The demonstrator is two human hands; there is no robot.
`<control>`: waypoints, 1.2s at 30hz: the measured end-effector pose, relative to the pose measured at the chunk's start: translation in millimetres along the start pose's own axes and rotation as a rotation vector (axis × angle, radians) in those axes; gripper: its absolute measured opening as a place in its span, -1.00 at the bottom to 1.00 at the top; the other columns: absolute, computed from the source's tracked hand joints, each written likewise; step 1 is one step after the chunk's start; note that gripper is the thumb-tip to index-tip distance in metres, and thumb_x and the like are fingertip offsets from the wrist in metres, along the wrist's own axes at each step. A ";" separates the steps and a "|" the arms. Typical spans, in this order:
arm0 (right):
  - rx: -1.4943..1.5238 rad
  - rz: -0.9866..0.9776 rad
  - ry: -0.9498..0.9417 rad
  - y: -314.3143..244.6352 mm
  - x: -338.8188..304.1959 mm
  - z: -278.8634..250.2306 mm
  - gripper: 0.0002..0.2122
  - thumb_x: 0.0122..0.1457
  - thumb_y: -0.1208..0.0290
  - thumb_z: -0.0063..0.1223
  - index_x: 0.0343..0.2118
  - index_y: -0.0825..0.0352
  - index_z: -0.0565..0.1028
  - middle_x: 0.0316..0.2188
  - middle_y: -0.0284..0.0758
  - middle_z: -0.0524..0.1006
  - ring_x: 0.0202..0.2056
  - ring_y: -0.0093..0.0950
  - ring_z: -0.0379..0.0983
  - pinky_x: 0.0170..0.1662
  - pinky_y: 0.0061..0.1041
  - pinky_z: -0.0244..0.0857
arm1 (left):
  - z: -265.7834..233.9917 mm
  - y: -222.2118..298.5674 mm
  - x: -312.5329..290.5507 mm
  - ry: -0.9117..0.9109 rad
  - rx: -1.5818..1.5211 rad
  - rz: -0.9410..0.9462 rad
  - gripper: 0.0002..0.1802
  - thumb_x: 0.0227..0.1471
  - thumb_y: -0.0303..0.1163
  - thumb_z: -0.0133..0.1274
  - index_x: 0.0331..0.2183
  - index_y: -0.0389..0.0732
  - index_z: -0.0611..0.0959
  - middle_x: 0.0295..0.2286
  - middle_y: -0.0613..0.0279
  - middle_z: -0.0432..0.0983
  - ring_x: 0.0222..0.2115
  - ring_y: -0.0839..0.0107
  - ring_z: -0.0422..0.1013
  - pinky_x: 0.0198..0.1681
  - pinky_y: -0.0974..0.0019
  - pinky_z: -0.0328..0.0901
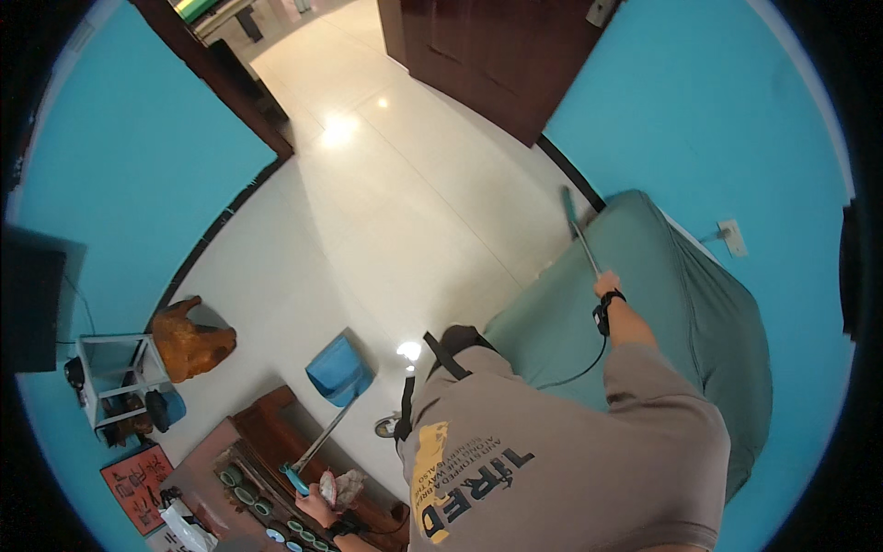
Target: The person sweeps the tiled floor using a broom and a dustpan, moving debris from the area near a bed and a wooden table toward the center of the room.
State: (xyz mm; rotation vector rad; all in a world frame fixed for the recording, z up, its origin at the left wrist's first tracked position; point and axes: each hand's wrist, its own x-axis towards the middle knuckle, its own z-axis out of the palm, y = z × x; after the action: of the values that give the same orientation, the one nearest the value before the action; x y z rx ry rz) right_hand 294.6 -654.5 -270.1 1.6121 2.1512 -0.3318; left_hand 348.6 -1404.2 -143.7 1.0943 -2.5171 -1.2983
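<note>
1. Bright blue walls (184, 175) are met by a pale tiled floor (395, 175).
2. Beside the right-hand wall, a large piece of furniture (616, 276) is covered in green cloth.
3. At lower left, green-rimmed cups (243, 496) are carried by a dark wooden bench (210, 449).
4. A broom (570, 210) is held out past the cloth's far corner, its green head blurred near the wall's foot.
5. A blue dustpan (338, 370) is held just beyond the bench.
6. The broom's shaft is gripped by the right hand (606, 283); the dustpan's turquoise handle end is clasped by the left hand (315, 504).
</note>
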 end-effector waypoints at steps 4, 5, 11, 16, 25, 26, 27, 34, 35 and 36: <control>-0.091 -0.152 -0.043 -36.0 65.9 35.0 -0.87 0.00 0.49 -0.12 -0.47 0.46 0.41 -0.44 -0.08 0.43 -0.43 -0.23 0.38 -0.39 -0.36 0.31 | 24.4 35.5 -5.9 0.079 -0.077 -0.064 -0.79 -0.29 -0.49 0.01 -0.68 -0.25 0.28 -0.81 0.40 0.02 -0.78 0.53 -0.10 -0.68 0.34 -0.11; -0.064 -0.143 -0.103 -66.3 56.5 28.9 -0.87 -0.02 0.49 -0.09 -0.52 0.48 0.40 -0.48 -0.08 0.43 -0.49 -0.25 0.37 -0.40 -0.37 0.29 | 27.5 41.6 -10.7 0.130 -0.198 -0.141 -0.81 -0.30 -0.50 0.00 -0.62 -0.29 0.30 -0.80 0.39 0.06 -0.78 0.53 -0.07 -0.69 0.34 -0.07; 0.016 -0.405 -0.222 -191.3 -0.1 -3.6 -0.87 -0.04 0.54 -0.12 -0.54 0.54 0.39 -0.49 -0.03 0.44 -0.50 -0.27 0.39 -0.48 -0.38 0.31 | 47.6 90.9 -9.6 0.073 -0.102 -0.121 -0.93 -0.34 -0.62 -0.09 -0.65 -0.33 0.34 -0.73 0.38 0.18 -0.73 0.54 0.07 -0.66 0.42 0.03; -0.214 -0.765 -0.226 -282.3 -70.0 12.4 -0.78 0.05 0.49 -0.27 -0.38 0.46 0.45 -0.37 -0.08 0.46 -0.34 -0.27 0.43 -0.30 -0.38 0.34 | 56.8 115.7 3.4 0.094 -0.143 -0.093 -0.87 -0.35 -0.61 -0.05 -0.65 -0.32 0.31 -0.72 0.36 0.17 -0.73 0.52 0.05 -0.64 0.42 0.02; -0.479 -1.242 -0.310 -357.8 -244.7 78.5 -0.78 0.02 0.45 -0.25 -0.39 0.32 0.50 -0.38 -0.19 0.49 -0.33 -0.33 0.44 -0.35 -0.38 0.35 | 101.6 108.1 51.3 0.033 0.145 0.064 -0.87 -0.40 -0.55 0.01 -0.68 -0.40 0.41 -0.74 0.28 0.28 -0.72 0.51 0.14 -0.64 0.34 0.12; -0.497 -1.267 -0.330 -359.6 -255.5 79.2 -0.77 0.02 0.44 -0.26 -0.38 0.32 0.50 -0.36 -0.18 0.48 -0.32 -0.32 0.44 -0.33 -0.37 0.35 | 104.9 111.0 60.0 -0.014 0.143 0.063 -0.85 -0.39 -0.54 0.01 -0.70 -0.39 0.38 -0.75 0.30 0.25 -0.73 0.52 0.11 -0.66 0.34 0.09; -0.491 -1.274 -0.369 -358.2 -265.1 77.9 -0.77 0.02 0.44 -0.26 -0.38 0.32 0.49 -0.34 -0.18 0.48 -0.30 -0.31 0.43 -0.31 -0.35 0.34 | 104.9 101.6 72.3 -0.080 0.162 0.078 -0.86 -0.38 -0.54 0.01 -0.69 -0.39 0.38 -0.73 0.29 0.27 -0.74 0.51 0.12 -0.65 0.35 0.10; -0.341 -1.088 -0.413 -351.5 -266.6 39.6 -0.82 -0.08 0.54 -0.17 -0.43 0.45 0.46 -0.41 -0.06 0.46 -0.37 -0.21 0.43 -0.34 -0.31 0.32 | 87.6 40.9 115.9 -0.180 0.170 0.080 -0.79 -0.35 -0.62 -0.11 -0.49 -0.50 0.44 -0.69 0.21 0.27 -0.69 0.41 0.16 -0.70 0.30 0.21; -0.371 -1.009 -0.491 -349.0 -255.3 27.1 -0.84 -0.12 0.52 -0.13 -0.49 0.46 0.46 -0.48 -0.05 0.46 -0.41 -0.19 0.42 -0.37 -0.31 0.32 | 87.9 51.2 116.8 -0.172 0.084 -0.029 -0.78 -0.34 -0.62 -0.11 -0.48 -0.49 0.43 -0.70 0.20 0.26 -0.70 0.41 0.16 -0.73 0.32 0.22; -0.308 -0.948 -0.460 -337.1 -239.6 21.6 -0.85 -0.17 0.49 -0.08 -0.53 0.42 0.47 -0.52 -0.07 0.46 -0.45 -0.19 0.41 -0.40 -0.31 0.31 | 88.5 73.0 116.3 -0.164 -0.005 -0.125 -0.77 -0.33 -0.61 -0.11 -0.46 -0.49 0.43 -0.70 0.20 0.25 -0.72 0.41 0.16 -0.76 0.33 0.24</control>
State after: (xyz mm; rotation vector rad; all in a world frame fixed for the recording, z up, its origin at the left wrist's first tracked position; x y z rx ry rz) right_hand 33.0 -967.2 -197.5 0.2262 2.2790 -0.5411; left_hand 187.9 -1392.1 -170.7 1.2095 -2.5949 -1.4821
